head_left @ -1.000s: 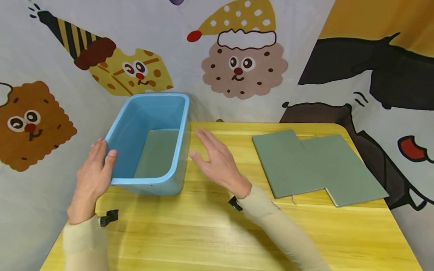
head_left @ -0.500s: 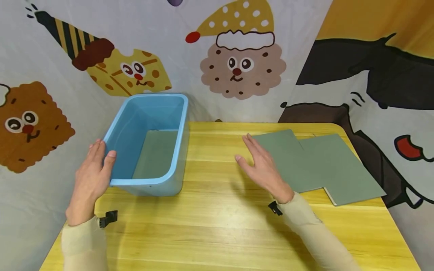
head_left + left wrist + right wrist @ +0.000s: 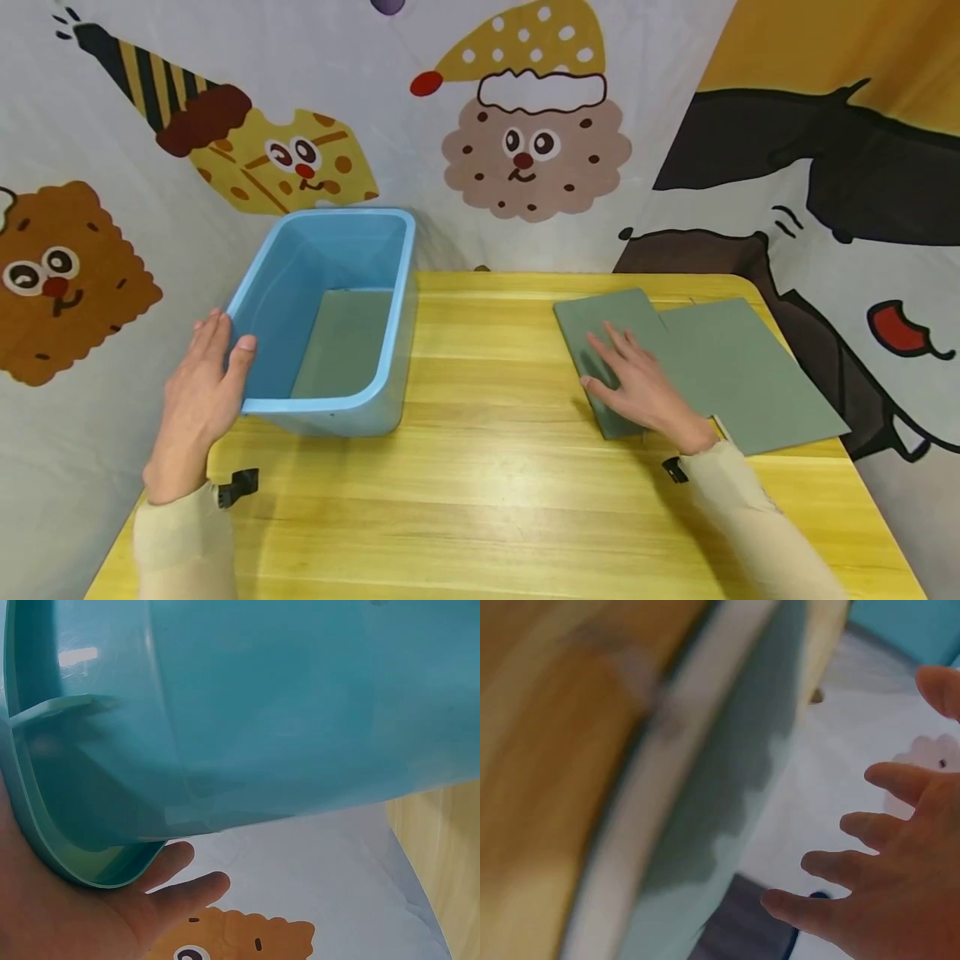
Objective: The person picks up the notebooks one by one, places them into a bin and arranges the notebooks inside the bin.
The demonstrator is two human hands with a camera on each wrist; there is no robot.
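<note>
A blue plastic bin (image 3: pixel 330 321) stands upright at the desk's left; two overlapping green notebooks (image 3: pixel 697 367) lie flat at right.

In the right wrist view the table (image 3: pixel 547 750) and the edge of the green board (image 3: pixel 727 772) are strongly blurred, and the right hand (image 3: pixel 900 862) is cut by the picture's edge. The blue bin (image 3: pixel 262 712) fills the left wrist view, hiding most of the left hand (image 3: pixel 90 915). The right hand covers part of the near board (image 3: pixel 611 350) in the head view.
</note>
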